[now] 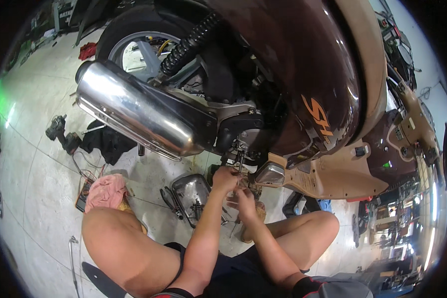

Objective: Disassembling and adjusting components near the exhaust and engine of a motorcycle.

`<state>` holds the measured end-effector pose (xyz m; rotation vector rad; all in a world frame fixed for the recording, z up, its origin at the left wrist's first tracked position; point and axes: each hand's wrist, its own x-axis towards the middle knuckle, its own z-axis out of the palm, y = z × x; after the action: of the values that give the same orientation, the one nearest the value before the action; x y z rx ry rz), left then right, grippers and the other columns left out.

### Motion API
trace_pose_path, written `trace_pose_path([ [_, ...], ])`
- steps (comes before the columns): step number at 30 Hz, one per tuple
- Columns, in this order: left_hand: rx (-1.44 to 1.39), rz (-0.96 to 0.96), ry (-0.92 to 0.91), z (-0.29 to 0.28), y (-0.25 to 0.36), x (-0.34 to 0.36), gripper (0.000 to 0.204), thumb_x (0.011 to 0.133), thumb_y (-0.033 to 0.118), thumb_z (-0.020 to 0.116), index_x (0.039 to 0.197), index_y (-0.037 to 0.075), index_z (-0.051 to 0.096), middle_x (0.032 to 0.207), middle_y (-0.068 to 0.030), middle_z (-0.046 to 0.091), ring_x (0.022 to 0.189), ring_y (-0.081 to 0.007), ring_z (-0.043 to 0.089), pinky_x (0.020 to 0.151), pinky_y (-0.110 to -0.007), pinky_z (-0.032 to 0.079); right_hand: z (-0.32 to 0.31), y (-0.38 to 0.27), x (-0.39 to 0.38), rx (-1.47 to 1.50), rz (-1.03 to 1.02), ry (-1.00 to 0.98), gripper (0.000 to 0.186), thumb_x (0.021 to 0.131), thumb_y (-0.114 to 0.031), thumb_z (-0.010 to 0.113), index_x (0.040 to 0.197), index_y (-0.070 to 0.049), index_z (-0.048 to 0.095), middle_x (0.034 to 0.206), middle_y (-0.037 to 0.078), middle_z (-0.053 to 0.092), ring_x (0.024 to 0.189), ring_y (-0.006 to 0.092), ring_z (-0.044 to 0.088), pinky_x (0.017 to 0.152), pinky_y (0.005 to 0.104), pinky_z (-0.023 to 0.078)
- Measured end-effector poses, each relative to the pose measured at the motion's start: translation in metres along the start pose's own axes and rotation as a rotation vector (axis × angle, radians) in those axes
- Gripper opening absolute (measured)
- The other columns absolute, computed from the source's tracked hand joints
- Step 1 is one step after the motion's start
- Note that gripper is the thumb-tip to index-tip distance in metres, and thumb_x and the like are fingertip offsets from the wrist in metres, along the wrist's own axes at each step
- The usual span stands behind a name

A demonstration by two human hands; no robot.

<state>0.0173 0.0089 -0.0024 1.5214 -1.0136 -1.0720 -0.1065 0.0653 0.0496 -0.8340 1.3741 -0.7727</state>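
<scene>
Just below the engine's underside, my left hand (226, 180) is closed around a slim metal rod-like tool (241, 161). Its upper end reaches up to the engine parts (242, 141) beneath the scooter; its exact kind I cannot make out. Close under it, my right hand (244, 204) has its fingers loosely bent and apart, near the tool's lower end. Whether they touch the tool is unclear. The brown scooter (293, 84) stands over both hands, its silver exhaust muffler (139, 107) to their upper left. A tan footrest (270, 174) juts out right of my hands.
On the tiled floor, a metal tray (176, 185) holding small parts sits left of my forearms, with pliers (167, 201) beside it. Further left lie a pink cloth (106, 191), a black cloth (111, 144) and a cordless power tool (63, 134). Shelving (400, 223) stands far right.
</scene>
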Motion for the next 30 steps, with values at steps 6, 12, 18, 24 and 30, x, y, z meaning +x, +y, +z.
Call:
trace_pose_path([
  [6,0.07,-0.023,0.13,-0.009,0.033,-0.017,0.029,0.072,0.022,0.088,0.088,0.002,0.075,0.084,-0.0161,0.075,0.083,-0.0332,0.074,0.075,-0.042,0.057,-0.012,0.015,0.012,-0.757,-0.669,0.128,0.025,0.095,-0.023,0.069,0.111,-0.004,0.063,0.103,0.01,0.07,0.084,0.0255,0.069,0.073,0.0407,0.056],
  [12,0.088,-0.059,0.209,-0.001,0.046,-0.023,0.03,0.07,0.022,0.089,0.088,0.002,0.075,0.086,-0.0195,0.074,0.086,-0.0372,0.073,0.078,-0.045,0.057,-0.016,-0.002,-0.01,-1.235,-0.848,0.179,0.032,0.084,-0.021,0.077,0.101,0.002,0.064,0.083,0.02,0.071,0.073,0.0328,0.07,0.068,0.0407,0.055],
  [18,0.16,-0.182,0.217,0.001,0.062,-0.024,0.028,0.071,0.018,0.087,0.091,0.003,0.075,0.096,-0.0209,0.074,0.094,-0.0388,0.071,0.085,-0.046,0.057,-0.007,0.009,-0.004,-1.318,-0.935,0.156,0.027,0.088,-0.019,0.074,0.108,-0.003,0.066,0.085,0.016,0.069,0.07,0.0377,0.064,0.064,0.0463,0.051],
  [24,0.022,-0.106,0.094,-0.019,0.056,-0.018,0.029,0.078,0.026,0.081,0.095,0.002,0.076,0.1,-0.0225,0.073,0.098,-0.0411,0.07,0.089,-0.048,0.055,0.01,-0.003,0.007,0.266,0.041,-0.054,0.024,0.103,-0.029,0.057,0.094,-0.008,0.066,0.064,0.0,0.058,0.06,0.0113,0.051,0.061,0.0336,0.042],
  [30,0.148,-0.043,-0.034,-0.017,0.042,-0.012,0.038,0.087,0.039,0.073,0.099,0.003,0.077,0.104,-0.022,0.073,0.101,-0.041,0.069,0.092,-0.049,0.054,0.03,-0.016,-0.006,0.777,0.176,-0.427,0.03,0.106,-0.035,0.053,0.089,-0.012,0.064,0.064,-0.002,0.055,0.064,0.0093,0.05,0.069,0.0301,0.041],
])
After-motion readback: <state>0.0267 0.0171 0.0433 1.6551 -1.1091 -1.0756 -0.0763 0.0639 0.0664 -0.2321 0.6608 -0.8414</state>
